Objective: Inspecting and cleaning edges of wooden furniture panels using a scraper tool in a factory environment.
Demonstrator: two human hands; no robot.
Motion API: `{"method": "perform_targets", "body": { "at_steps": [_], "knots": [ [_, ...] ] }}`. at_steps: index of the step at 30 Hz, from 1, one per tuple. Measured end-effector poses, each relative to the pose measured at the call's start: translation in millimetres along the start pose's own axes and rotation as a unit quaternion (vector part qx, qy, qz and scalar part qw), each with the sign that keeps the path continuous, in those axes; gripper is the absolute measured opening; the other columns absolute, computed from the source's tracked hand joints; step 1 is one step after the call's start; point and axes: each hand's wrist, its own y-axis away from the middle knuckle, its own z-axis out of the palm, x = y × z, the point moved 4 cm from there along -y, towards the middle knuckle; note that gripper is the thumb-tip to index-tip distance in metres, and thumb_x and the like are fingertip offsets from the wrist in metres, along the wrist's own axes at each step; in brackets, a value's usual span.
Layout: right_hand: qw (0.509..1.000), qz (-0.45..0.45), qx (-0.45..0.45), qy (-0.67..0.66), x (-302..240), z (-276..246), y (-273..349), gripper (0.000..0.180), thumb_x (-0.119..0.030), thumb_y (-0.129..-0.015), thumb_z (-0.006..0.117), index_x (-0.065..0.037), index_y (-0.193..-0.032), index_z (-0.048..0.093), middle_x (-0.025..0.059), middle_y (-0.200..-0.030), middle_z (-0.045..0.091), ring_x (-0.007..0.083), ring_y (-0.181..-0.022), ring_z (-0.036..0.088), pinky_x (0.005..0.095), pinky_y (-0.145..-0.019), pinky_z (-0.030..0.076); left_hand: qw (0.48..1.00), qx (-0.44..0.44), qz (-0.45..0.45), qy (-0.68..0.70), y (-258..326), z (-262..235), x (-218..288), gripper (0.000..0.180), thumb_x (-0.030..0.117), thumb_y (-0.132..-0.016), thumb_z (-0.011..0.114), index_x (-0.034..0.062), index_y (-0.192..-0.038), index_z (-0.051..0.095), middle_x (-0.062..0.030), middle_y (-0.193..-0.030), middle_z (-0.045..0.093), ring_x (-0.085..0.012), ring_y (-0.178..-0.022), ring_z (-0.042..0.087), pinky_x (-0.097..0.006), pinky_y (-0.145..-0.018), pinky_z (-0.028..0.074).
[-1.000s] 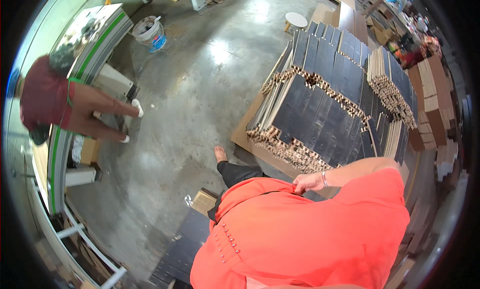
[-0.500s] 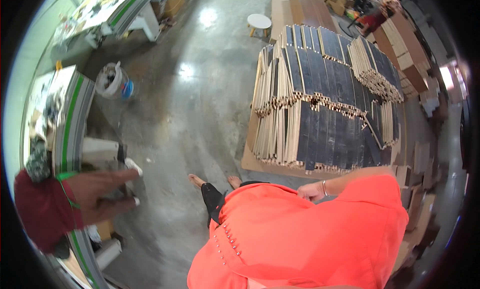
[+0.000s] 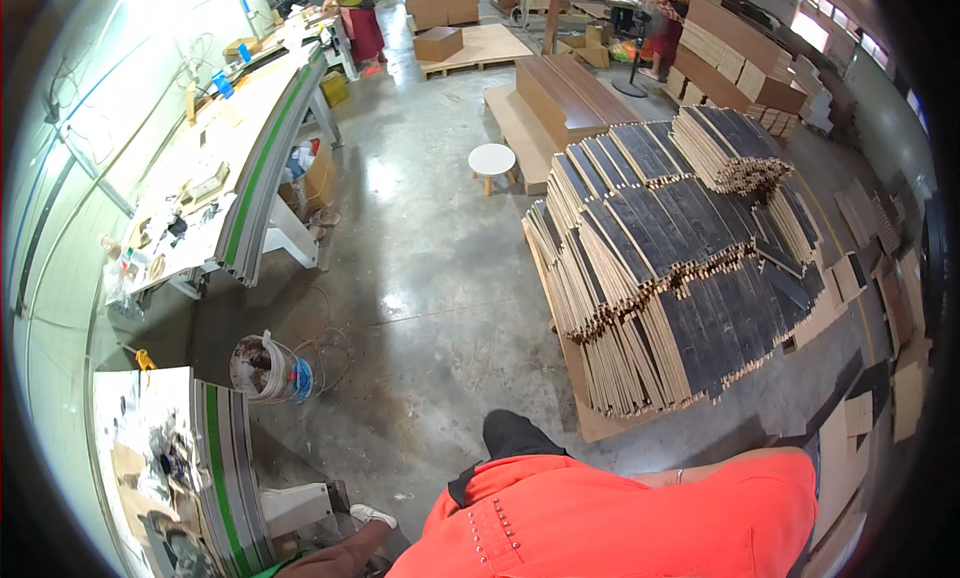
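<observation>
My orange shirt [image 3: 620,528] fills the lower middle of the view. Along its upper edge lies my right forearm with a thin bracelet; only a sliver of my right hand [image 3: 655,475] shows against the shirt, and its fingers are hidden. It holds nothing that I can see. My left hand is out of view. Just beyond the shirt stands a large pallet stack of dark-faced wooden strips [image 3: 680,278]. My dark trouser leg [image 3: 515,436] pokes out above the shirt.
A green-edged workbench [image 3: 215,458] with clutter runs along the left. A white bucket [image 3: 265,368] stands on the concrete floor. A white stool [image 3: 491,162] and brown board stacks [image 3: 570,93] are farther off. Another person's arm [image 3: 335,558] and white shoe [image 3: 372,516] are at the bottom.
The view has swung upward and to the right. The strip stack now sits right of centre, and the person in red at the left has slid almost out of the picture.
</observation>
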Motion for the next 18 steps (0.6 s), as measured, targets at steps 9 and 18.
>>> {"method": "perform_targets", "body": {
  "at_steps": [9,18],
  "knots": [
    [0.991,-0.022,0.112,-0.076,-154,-16,-146,0.026,0.006,-0.070,0.052,-0.003,-0.092,0.064,0.0009,-0.073,0.060,0.0117,-0.063,0.055,0.0270,-0.059,0.044,0.999,-0.009,-0.022,0.033,-33,-94,81,0.016,0.010,-0.083,0.064,0.0002,-0.095,0.068,-0.0043,-0.086,0.068,-0.0101,-0.073,0.060,-0.030,-0.063,0.050],
    [0.981,-0.058,0.152,0.109,-375,-98,-220,0.023,0.006,-0.068,0.050,-0.003,-0.082,0.066,0.0033,-0.075,0.063,0.0143,-0.071,0.059,0.0284,-0.061,0.046,0.992,0.020,-0.030,0.123,-53,-136,203,0.015,0.009,-0.083,0.064,0.0004,-0.095,0.068,-0.0038,-0.086,0.068,-0.0097,-0.072,0.060,-0.030,-0.063,0.050]
  ]
}}
